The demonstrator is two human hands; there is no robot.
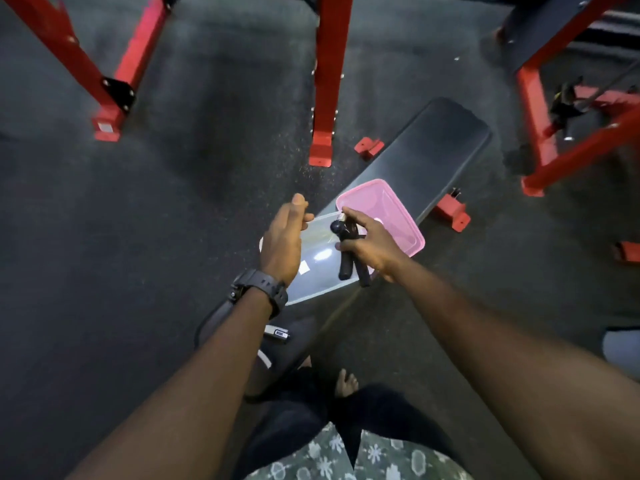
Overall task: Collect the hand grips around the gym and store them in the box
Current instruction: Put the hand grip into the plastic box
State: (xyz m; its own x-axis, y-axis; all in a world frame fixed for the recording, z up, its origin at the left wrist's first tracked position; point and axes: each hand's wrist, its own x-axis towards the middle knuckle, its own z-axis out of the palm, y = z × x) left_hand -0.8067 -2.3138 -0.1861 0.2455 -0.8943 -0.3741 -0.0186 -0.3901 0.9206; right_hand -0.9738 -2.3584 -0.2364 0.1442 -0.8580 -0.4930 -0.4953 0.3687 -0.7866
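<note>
No legible text, labels or numbers anywhere.

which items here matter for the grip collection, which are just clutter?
Job:
hand grips, held in right hand
clear box on the bench
pink lid
left hand, at the box rim

Not job:
bench
red rack posts
wristwatch
small device on the bench

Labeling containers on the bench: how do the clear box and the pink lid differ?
The box is clear and colourless; the lid is translucent pink. The box lies nearer the person, the lid farther along the bench. The right hand holds the hand grips over the box, and the left hand is at its rim, while neither holds the lid. Both are rounded plastic rectangles on the bench.
</note>
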